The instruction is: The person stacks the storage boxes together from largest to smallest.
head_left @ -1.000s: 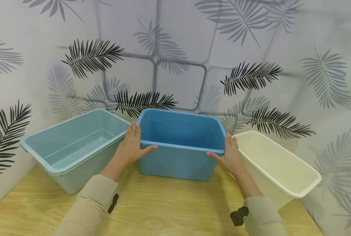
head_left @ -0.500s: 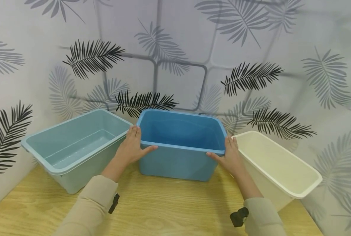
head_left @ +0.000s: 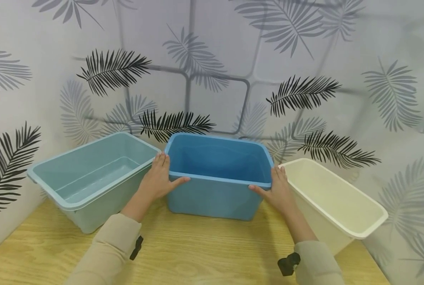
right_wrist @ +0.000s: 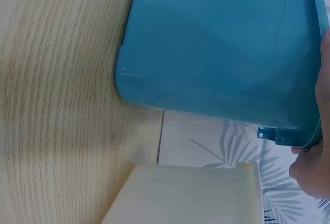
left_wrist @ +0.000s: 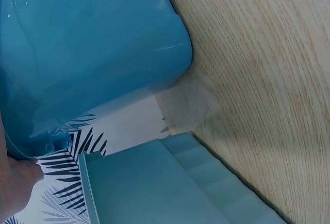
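A blue plastic bin (head_left: pixel 213 196) stands at the middle of the wooden table, its open top facing up and its inside bare. My left hand (head_left: pixel 157 180) holds its left front corner, the thumb along the front rim and the fingers on the side. At the opposite front corner my right hand (head_left: pixel 278 190) grips the rim in the same way. In the right wrist view, fingertips (right_wrist: pixel 304 168) bend in under the rim beside a small tab. The left wrist view has the left fingers (left_wrist: pixel 28 172) at the rim, mostly cut off.
A pale green bin (head_left: pixel 101 198) stands angled to the left, close beside my left hand. To the right is a cream bin (head_left: pixel 326 221), angled outward near my right forearm. Behind all three rises a wall (head_left: pixel 226 39) with a leaf pattern. Wooden table (head_left: pixel 197 253) lies in front.
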Tool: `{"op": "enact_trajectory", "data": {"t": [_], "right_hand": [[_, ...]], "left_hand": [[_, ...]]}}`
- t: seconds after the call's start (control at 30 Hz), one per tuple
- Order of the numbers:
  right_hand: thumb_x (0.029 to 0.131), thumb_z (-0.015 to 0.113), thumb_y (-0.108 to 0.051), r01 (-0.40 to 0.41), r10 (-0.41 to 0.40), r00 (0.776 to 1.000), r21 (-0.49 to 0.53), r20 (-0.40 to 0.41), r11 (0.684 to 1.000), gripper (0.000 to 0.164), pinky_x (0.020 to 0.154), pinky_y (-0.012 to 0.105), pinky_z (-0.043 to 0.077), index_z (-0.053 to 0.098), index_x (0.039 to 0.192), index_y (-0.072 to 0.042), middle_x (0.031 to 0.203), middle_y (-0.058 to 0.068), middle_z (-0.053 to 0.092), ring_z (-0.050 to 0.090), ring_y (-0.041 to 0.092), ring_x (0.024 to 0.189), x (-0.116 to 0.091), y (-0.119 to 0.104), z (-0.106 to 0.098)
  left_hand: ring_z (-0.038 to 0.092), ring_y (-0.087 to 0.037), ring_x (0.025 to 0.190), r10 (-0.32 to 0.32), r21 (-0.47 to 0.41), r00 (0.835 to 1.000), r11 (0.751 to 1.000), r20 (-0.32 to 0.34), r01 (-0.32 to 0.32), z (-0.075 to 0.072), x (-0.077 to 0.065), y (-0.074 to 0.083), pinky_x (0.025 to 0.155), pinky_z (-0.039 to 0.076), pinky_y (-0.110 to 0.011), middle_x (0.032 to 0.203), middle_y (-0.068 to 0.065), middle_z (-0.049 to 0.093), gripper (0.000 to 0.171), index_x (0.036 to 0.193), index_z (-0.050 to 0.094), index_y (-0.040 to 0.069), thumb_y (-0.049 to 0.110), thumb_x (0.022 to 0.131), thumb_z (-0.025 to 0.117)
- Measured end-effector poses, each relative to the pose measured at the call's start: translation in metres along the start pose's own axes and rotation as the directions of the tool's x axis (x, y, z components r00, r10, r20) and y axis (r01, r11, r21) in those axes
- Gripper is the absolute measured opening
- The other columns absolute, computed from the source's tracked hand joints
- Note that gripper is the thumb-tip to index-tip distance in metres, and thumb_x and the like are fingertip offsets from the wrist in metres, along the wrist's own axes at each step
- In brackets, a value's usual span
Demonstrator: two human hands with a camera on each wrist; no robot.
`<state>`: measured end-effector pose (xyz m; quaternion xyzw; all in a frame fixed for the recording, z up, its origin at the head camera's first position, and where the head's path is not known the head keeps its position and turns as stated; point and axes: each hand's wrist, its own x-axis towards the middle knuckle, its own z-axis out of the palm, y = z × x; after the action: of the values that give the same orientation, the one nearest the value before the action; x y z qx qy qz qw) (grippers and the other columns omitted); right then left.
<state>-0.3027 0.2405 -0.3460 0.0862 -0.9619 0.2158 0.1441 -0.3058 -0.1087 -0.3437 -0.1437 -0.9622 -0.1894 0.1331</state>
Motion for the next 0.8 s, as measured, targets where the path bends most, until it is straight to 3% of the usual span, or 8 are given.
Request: {"op": "enact_trajectory", "data": {"t": [0.8], "right_hand": [[0.078,0.062,-0.06,0.018,-0.019,0.999,-0.022,-0.027,1.0,0.102,0.11,0.06,0.019,0.025,0.14,0.013,0.149,0.031,0.019,0.008,0.046,0.14,-0.01,-0.004,-0.001]], "left_hand": [[0.014,-0.042,0.14,0.003,0.022,0.999,1.0,-0.047,-0.002,-0.001,-0.013,0.004,0.111,0.026,-0.049,0.148,-0.031,0.022,0.098,0.139,0.025,-0.016,0.058,0.083,0.057]]}}
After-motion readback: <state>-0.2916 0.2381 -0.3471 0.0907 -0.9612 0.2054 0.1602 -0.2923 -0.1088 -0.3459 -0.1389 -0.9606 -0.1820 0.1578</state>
